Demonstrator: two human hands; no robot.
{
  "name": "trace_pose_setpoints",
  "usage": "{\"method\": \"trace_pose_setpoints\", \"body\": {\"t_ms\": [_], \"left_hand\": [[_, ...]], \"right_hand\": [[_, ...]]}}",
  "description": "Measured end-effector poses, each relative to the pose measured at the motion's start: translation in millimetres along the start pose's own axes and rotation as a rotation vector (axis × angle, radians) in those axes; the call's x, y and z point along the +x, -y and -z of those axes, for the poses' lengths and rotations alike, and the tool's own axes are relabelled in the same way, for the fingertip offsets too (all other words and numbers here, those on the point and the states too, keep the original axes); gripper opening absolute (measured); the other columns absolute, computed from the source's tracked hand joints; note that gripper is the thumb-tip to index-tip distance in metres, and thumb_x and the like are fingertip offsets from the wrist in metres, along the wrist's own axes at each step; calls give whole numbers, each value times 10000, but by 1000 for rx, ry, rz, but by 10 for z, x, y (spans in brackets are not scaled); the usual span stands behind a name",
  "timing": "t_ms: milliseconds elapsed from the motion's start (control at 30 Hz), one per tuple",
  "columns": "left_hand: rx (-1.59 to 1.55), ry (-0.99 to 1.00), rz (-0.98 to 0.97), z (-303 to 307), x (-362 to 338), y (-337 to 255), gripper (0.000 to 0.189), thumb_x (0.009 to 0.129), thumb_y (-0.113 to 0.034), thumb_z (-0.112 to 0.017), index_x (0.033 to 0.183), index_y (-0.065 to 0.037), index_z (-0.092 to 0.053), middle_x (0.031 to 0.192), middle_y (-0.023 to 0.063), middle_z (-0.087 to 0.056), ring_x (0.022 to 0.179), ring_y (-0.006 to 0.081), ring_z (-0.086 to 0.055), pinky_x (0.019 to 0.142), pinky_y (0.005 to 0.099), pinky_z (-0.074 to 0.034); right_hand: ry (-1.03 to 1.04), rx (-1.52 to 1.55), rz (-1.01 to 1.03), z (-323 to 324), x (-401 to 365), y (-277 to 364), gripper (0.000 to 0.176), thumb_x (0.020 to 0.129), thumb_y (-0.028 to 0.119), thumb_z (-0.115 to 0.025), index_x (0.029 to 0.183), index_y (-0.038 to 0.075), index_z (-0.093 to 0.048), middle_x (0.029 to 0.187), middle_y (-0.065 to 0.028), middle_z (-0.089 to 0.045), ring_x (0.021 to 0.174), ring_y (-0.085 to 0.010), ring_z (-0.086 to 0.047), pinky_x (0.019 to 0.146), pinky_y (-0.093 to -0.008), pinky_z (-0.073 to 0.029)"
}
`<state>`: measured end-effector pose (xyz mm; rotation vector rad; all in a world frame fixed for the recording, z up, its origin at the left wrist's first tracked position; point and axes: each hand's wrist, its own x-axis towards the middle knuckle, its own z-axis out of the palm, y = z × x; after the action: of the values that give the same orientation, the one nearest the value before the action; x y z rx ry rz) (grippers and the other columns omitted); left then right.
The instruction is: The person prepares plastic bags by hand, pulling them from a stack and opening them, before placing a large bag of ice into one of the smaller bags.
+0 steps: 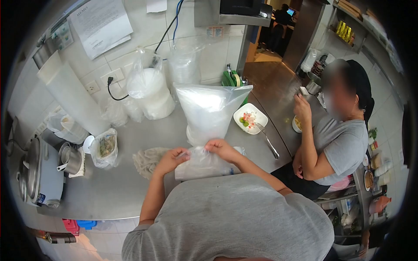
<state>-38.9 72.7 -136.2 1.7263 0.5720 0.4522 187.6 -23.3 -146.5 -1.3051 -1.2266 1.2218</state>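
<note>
My left hand and my right hand are close together over the steel counter, fingertips pinching a thin clear plastic bag between them. Under it lies a flat pile of plastic bags, partly hidden by my body. Just beyond my hands a large, full-looking translucent plastic bag stands upright, its top spread wide. What it contains is hard to make out. A crumpled beige cloth lies beside my left hand.
A white bowl of chopped food and a fork sit to the right. A co-worker in a grey shirt is beyond them. Bagged containers line the wall. At left are a bag of food, a metal pot and a cooker.
</note>
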Motion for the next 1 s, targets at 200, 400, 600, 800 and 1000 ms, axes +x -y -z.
{"method": "trace_pose_setpoints", "body": {"t_ms": [200, 400, 600, 800, 1000], "left_hand": [[-141, -173, -90, 62, 171, -387, 172, 839, -188, -626, 889, -23, -620, 768, -3, -617, 729, 84, -527, 712, 231, -426], [406, -65, -355, -264, 104, -1231, 122, 821, -136, -624, 844, -16, -618, 700, 60, -593, 633, 143, -524, 623, 248, -415], [348, -181, -448, -201, 78, -1325, 81, 815, -108, -617, 836, -31, -614, 724, 73, -559, 632, 191, -513, 586, 279, -407], [232, -265, -517, -80, 58, -1218, 87, 824, -95, -614, 812, -11, -596, 747, 45, -548, 670, 142, -490, 620, 248, -393], [-15, -246, -524, -160, 39, -1237, 121, 851, -111, -593, 793, -9, -565, 832, 37, -552, 748, 114, -494, 688, 228, -395]], "right_hand": [[-237, -122, 138, 218, -165, 595, 160, 878, 168, -557, 947, 24, -572, 792, 2, -563, 758, -81, -499, 702, -234, -414], [-312, -786, 662, -174, -501, 1458, 229, 775, 139, -637, 969, 34, -574, 812, -79, -572, 830, -235, -560, 844, -326, -393], [-199, -1000, 398, 176, -572, 1299, 127, 750, 58, -617, 872, 35, -590, 762, -105, -584, 806, -297, -556, 819, -375, -394], [-369, -782, 288, 296, -760, 1430, 106, 779, 98, -633, 812, 13, -580, 737, -106, -589, 683, -229, -546, 666, -312, -428], [-367, -546, 374, 440, -777, 1412, 170, 846, 173, -603, 818, 7, -580, 663, -75, -558, 608, -160, -496, 603, -279, -411]]}}
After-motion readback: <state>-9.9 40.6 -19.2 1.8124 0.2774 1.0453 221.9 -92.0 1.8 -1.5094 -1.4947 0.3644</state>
